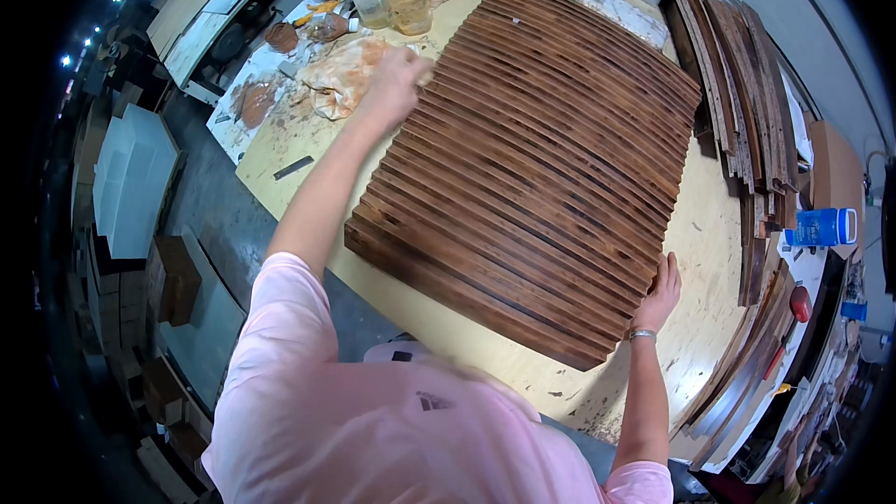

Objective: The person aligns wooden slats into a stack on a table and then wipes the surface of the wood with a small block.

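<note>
A large dark-brown slatted wood panel (pixel 523 168), made of many parallel ridged strips, lies across the pale plywood tabletop (pixel 373 289). At the panel's upper left edge is my left hand (pixel 399 79), its fingers curled and slightly blurred. Something small and pale seems to be in it, but its kind is not clear. By the panel's lower right edge, my right hand (pixel 662 297) rests with fingers stretched out, touching the side. A crumpled, orange-stained cloth (pixel 334 84) lies just left of my left hand.
Behind the cloth stand two clear plastic bottles (pixel 409 0) of liquid, with a smaller bottle (pixel 329 28) lying near them. A short dark strip (pixel 294 168) lies on the left. Stacked wooden slats (pixel 747 93), wrapped white blocks (pixel 621 14) and a blue jug (pixel 823 227) line the right.
</note>
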{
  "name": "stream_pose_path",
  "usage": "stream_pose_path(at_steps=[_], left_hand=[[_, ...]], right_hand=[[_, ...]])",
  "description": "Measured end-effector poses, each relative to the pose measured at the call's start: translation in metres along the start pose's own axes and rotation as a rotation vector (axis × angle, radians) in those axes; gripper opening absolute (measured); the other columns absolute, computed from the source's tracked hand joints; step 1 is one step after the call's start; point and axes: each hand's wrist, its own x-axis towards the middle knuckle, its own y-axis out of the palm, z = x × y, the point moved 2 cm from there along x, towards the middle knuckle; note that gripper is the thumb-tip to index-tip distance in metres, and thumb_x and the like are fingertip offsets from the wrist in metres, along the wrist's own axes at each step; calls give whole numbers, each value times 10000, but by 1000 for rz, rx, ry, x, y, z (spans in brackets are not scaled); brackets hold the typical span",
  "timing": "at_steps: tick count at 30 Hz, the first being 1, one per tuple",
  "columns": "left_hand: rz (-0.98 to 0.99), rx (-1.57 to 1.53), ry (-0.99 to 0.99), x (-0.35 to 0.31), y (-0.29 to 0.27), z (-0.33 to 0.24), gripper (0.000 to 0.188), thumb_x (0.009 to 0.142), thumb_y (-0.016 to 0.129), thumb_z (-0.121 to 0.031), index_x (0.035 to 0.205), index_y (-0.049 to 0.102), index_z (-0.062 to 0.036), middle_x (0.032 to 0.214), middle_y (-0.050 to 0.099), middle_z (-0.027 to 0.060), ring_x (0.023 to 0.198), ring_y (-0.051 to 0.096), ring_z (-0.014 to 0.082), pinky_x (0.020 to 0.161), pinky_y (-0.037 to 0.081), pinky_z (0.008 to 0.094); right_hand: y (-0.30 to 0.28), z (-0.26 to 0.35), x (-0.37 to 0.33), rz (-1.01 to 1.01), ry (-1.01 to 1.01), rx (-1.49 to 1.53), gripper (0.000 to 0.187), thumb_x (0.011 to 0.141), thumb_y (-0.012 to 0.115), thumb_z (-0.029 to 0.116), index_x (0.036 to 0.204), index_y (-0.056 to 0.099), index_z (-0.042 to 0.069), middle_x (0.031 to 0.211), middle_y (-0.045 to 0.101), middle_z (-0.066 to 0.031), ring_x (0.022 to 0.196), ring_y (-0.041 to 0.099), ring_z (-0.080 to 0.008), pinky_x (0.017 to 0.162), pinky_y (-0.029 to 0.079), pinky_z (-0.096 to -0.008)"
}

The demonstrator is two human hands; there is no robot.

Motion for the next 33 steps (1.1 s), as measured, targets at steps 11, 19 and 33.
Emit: stream_pose_path(at_steps=[11, 19, 33], left_hand=[[6, -147, 64, -7, 11, -38, 392, 735, 591, 82, 1049, 711, -120, 972, 620, 112, 993, 578, 288, 886, 503, 388], [-120, -247, 162, -16, 5, -80, 174, 831, 647, -61, 993, 699, -98, 955, 640, 108, 981, 592, 286, 853, 516, 407], [-16, -57, -26, -24, -17, -35, 278, 765, 652, -45, 1028, 725, -97, 1012, 658, 121, 1023, 610, 303, 921, 505, 420]], right_hand=[[3, -3, -1, -28, -21, -13, 532, 844, 518, -108, 1331, 573, 101, 1437, 511, -93, 1300, 462, -317, 1089, 383, -419], [7, -10, -2, -32, -42, 2, 502, 871, 518, -76, 1335, 567, 111, 1444, 508, -87, 1296, 464, -319, 1094, 374, -418], [2, -1, -1, -52, -44, -45, 534, 866, 497, -121, 1348, 563, 100, 1417, 533, -91, 1277, 485, -325, 1082, 416, -409]])
